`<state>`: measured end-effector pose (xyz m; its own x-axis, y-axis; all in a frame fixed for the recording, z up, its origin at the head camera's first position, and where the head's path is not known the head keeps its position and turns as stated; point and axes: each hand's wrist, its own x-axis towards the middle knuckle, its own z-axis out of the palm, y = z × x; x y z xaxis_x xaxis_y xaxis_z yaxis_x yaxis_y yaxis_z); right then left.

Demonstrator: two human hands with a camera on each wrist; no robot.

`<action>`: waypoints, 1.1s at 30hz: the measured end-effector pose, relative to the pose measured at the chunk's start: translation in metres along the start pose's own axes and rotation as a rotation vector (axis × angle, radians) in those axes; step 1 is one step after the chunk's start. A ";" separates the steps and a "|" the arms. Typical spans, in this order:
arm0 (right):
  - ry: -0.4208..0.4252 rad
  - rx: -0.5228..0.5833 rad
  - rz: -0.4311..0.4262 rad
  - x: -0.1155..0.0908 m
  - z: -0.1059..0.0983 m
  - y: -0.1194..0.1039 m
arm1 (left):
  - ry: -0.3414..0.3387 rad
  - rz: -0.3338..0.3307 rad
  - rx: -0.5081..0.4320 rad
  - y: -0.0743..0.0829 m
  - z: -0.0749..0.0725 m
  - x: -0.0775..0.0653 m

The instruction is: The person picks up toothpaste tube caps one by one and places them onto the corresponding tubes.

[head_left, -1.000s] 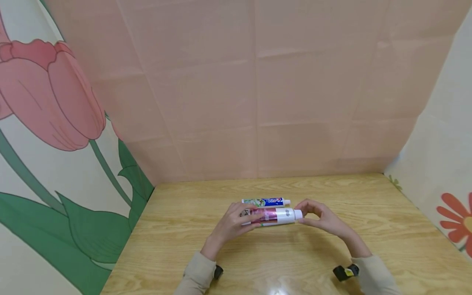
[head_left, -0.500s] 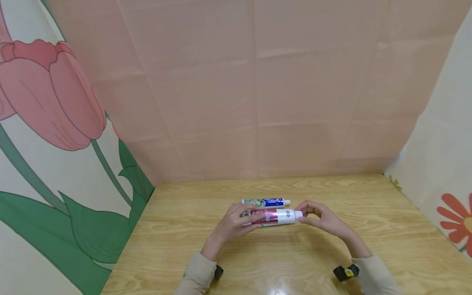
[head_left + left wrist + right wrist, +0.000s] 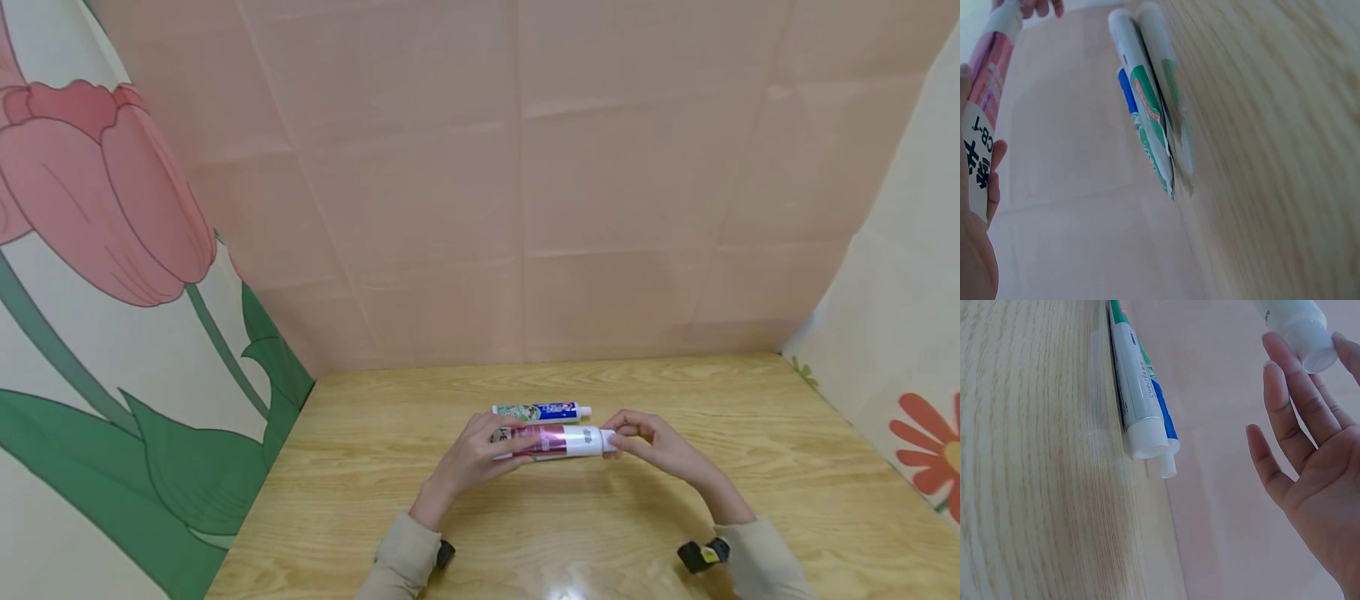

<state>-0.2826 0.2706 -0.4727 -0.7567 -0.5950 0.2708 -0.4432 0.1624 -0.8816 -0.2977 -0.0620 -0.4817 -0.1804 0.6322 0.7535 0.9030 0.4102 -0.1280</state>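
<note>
My left hand point(image 3: 476, 448) grips the label end of a pink and white toothpaste tube point(image 3: 551, 440), which is raised above the table and lies crosswise. At its other end, my right hand point(image 3: 652, 442) pinches the white cap point(image 3: 1315, 351) between thumb and fingertips; the remaining fingers spread loosely. Below and behind, two more toothpaste tubes rest side by side on the table. One is a blue and green tube point(image 3: 543, 412); the other is a white and green tube point(image 3: 1138, 381), mostly hidden under the held tube in the head view.
The wood-grain table point(image 3: 360, 467) meets a creased pink backdrop point(image 3: 517, 183) at the back. Panels with a painted tulip point(image 3: 112, 192) and a red flower point(image 3: 937, 454) stand at the sides. Dark wrist cameras point(image 3: 703, 554) are strapped by the sleeves.
My right thumb and fingers have shifted slightly on the cap, now covering more of it. The left hand and the two tubes on the table have stayed in place.
</note>
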 end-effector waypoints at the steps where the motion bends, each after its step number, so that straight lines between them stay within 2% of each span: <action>1: -0.004 0.006 0.003 0.000 0.000 0.001 | 0.000 0.001 0.001 0.000 0.000 0.000; 12: 0.015 -0.055 0.049 0.001 0.000 0.004 | -0.004 0.004 0.010 0.000 0.001 0.000; 23: 0.030 -0.131 0.059 0.002 0.000 0.009 | -0.005 0.004 0.009 -0.001 0.000 0.000; 33: 0.096 -0.196 0.048 0.000 0.003 0.006 | -0.008 -0.019 -0.009 0.001 0.001 -0.002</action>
<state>-0.2835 0.2694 -0.4793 -0.8170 -0.5072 0.2745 -0.4840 0.3442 -0.8046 -0.2972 -0.0623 -0.4834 -0.2002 0.6296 0.7506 0.9031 0.4158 -0.1078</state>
